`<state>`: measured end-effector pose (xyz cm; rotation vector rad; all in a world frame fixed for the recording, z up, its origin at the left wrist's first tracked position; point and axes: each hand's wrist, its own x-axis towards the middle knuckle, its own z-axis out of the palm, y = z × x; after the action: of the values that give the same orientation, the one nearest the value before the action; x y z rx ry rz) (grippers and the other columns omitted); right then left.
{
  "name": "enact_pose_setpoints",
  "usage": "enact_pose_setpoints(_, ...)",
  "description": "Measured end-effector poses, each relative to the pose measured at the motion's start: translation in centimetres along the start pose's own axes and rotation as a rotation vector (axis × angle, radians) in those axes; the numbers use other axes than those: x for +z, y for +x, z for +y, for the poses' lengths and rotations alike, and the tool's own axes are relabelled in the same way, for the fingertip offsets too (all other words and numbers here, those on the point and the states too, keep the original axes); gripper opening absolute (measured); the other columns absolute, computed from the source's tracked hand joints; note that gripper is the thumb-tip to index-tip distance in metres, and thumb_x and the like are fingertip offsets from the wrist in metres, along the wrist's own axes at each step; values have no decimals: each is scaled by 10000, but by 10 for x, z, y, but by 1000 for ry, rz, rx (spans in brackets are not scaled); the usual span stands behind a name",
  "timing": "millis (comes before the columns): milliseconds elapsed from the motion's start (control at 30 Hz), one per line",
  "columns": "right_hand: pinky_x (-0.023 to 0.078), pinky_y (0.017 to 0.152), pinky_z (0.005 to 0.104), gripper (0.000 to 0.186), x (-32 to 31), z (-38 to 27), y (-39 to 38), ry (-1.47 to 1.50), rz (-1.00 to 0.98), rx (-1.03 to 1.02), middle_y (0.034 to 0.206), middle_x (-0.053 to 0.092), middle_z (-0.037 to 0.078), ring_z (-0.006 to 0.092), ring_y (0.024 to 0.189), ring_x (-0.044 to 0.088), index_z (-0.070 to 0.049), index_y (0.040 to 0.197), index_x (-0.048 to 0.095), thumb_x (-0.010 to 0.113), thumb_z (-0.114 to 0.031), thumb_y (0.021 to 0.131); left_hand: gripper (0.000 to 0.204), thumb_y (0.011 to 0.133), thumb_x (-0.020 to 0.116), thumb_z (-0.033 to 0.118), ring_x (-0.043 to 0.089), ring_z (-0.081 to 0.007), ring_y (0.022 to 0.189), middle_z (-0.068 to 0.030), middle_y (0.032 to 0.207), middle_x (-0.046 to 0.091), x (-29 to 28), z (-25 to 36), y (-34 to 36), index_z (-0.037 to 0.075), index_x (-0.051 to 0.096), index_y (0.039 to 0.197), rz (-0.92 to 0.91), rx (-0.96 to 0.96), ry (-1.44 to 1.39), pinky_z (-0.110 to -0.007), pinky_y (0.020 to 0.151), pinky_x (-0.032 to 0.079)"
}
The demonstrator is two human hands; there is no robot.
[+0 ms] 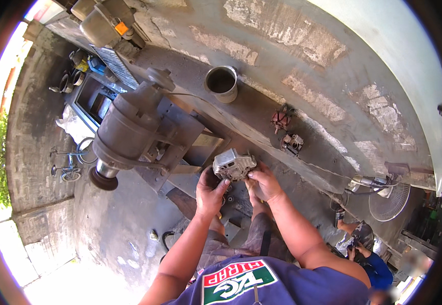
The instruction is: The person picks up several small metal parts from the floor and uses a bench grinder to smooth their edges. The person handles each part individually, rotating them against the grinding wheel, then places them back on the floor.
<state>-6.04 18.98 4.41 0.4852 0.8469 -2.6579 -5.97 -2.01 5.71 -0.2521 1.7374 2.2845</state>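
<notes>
A grey cast-metal machine part [232, 163], blocky with recesses and ribs, is raised in front of my body between both hands. My left hand [211, 190] grips its lower left side, thumb on the near face. At the lower right side, my right hand [262, 182] holds the same casting with thumb and fingers. Its exact kind is not clear from here. To the left of it stands a bench grinder or polishing motor [129, 124] on a metal stand, with a dark round wheel [103, 178] at its near end.
A metal pot [221, 84] and two small machine parts, one reddish [281, 120] and one grey [292, 144], sit on the ledge along the wall. A fan [390, 201] stands at the right. Another person [376, 267] sits at lower right. A small bicycle [70, 161] is at left.
</notes>
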Motion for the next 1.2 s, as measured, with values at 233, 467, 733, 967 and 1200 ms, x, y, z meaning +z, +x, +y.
enact_pose_setpoints(233,545,963,323,494,12,-11,-11,-310,-62,30,1286,717,74,176,1138,671,4,1447,613,747,-76,978,517,958,872,37,676,-183,1234,-77,1310,742,-17,16,-35,-21,622,1407,16,54,207,-375,1095,537)
enact_pose_setpoints(467,574,1067,385,527,42,-17,-9,-522,-129,-29,1310,750,107,212,1210,700,28,1439,652,827,-209,1001,603,987,884,207,712,-184,1166,-82,1289,775,-43,24,-32,-44,616,1465,-17,-121,16,-352,1038,562)
enact_pose_setpoints(733,584,1022,453,487,-109,43,21,-1453,270,13,1260,783,257,378,1193,758,48,1336,702,824,-216,945,754,983,836,253,717,-302,1328,-222,1485,704,-163,-41,-88,-20,517,1608,20,-378,613,-407,1116,560)
enact_pose_setpoints(967,457,1168,478,748,-328,215,36,-1950,247,322,1465,613,228,413,1374,585,-62,1483,600,884,-304,834,680,998,818,239,729,-320,1300,-238,1413,740,-277,-114,-202,-56,554,1552,117,-679,832,-415,1110,560)
enact_pose_setpoints(1200,447,1239,465,582,-370,323,73,-1793,310,850,1558,607,215,366,1468,581,-80,1473,643,733,-205,912,548,1014,807,181,754,-293,1211,-231,1291,790,-304,-147,-290,-87,635,1459,386,-1032,789,-396,1057,570)
